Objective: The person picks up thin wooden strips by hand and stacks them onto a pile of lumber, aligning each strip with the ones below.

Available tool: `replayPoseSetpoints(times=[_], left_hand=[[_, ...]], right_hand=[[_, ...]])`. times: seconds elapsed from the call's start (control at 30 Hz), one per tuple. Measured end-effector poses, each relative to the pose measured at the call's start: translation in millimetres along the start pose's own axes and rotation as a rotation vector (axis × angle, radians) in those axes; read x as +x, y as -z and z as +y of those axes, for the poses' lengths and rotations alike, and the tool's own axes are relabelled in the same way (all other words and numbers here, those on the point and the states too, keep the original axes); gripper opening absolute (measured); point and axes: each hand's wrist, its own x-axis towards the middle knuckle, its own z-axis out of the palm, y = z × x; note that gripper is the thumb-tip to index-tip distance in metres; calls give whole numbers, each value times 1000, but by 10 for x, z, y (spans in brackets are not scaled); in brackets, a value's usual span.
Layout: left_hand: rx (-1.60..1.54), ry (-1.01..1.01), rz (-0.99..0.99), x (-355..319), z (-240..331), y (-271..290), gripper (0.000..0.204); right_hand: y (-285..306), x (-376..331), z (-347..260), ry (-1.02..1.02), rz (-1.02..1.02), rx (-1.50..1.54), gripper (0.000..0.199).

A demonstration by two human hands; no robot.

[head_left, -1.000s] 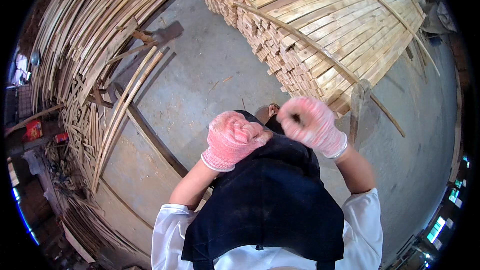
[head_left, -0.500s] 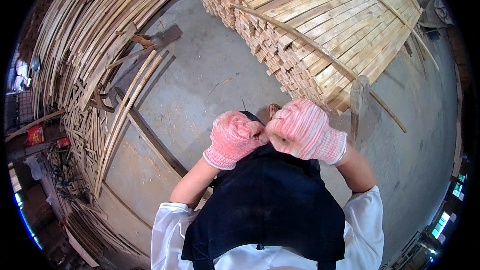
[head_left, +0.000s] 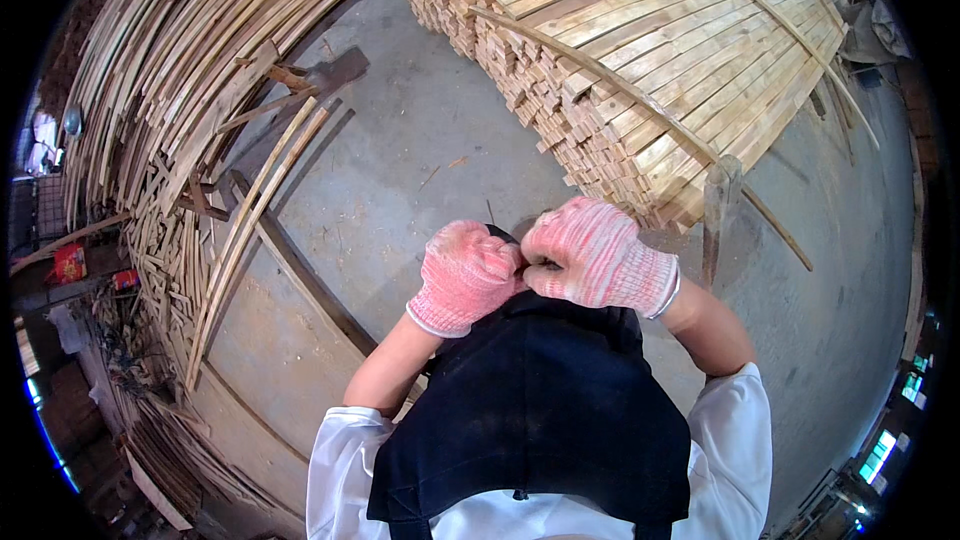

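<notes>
just above my dark apron, near the middle of the view, my two hands meet, each in a pink-and-white knitted glove. my left hand is curled into a loose fist; my right hand is bent beside it, thumb and forefinger drawn together against the left hand's fingers. whether anything is pinched there i cannot tell, as the knuckles cover the spot. the gloves look light, soft and stretchy; i would expect the knit to drag rather than slip, and to give without breaking. the surest place to take hold seems to be the cuff at the wrist, or the slack cloth at a fingertip. i see no brand or label on gloves or apron. at far left is a small red packet; any print on it is too small to read. beyond my hands stands a stack of pale boards, with long wood strips to the left.
</notes>
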Motion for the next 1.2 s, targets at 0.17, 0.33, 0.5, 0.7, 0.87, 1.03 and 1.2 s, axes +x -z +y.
replayPoseSetpoints(times=[0.17,0.33,0.5,0.7,0.87,1.03,1.2], left_hand=[[-57,19,140,2,-19,58,32],[-98,80,63,-14,-74,90,38],[-12,34,84,-28,-91,-38,36],[-172,247,27,-224,-131,-215,28],[-291,389,-269,-582,-428,-291,25],[-525,583,-344,-636,-781,-367,27],[-465,695,-394,-158,-1227,-256,29]], right_hand=[[-140,60,91,-286,181,346,17],[-146,-4,150,-279,203,603,19],[-322,35,46,-107,127,111,14],[-891,112,265,-388,4,157,31],[-1527,133,518,-485,102,900,25],[-1710,423,832,-734,356,1631,19],[-1498,1076,1419,-672,502,2080,20]])
